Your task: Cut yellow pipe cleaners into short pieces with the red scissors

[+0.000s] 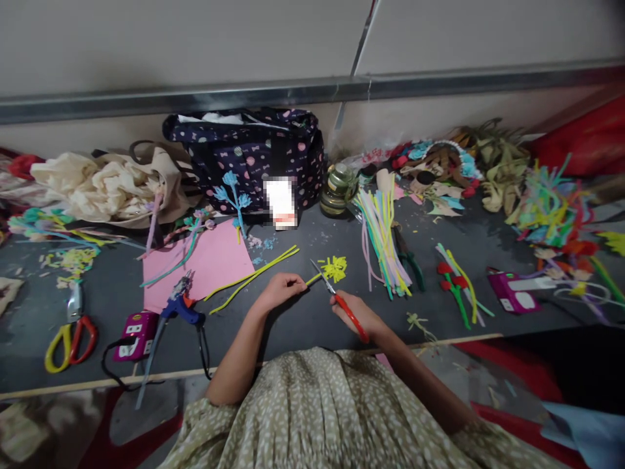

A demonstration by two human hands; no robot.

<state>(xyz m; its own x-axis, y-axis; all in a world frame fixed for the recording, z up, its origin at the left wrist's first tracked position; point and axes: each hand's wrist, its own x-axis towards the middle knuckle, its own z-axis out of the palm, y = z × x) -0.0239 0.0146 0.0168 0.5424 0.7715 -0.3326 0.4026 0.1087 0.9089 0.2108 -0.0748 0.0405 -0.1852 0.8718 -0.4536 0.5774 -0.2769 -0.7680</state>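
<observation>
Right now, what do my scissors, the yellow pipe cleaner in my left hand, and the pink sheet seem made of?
Red-handled scissors: blades likely metal, from their silvery sheen; handles probably plastic, smooth and red. Yellow pipe cleaner: perhaps soft fibre, from its matte look; any wire is hidden. Pink sheet: possibly paper or thin foam, being flat and matte.

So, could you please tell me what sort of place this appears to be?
Probably a handicraft workspace: there is a bundle of coloured fuzzy stems, a blue glue gun, and red-handled scissors in the person's right hand.
</observation>
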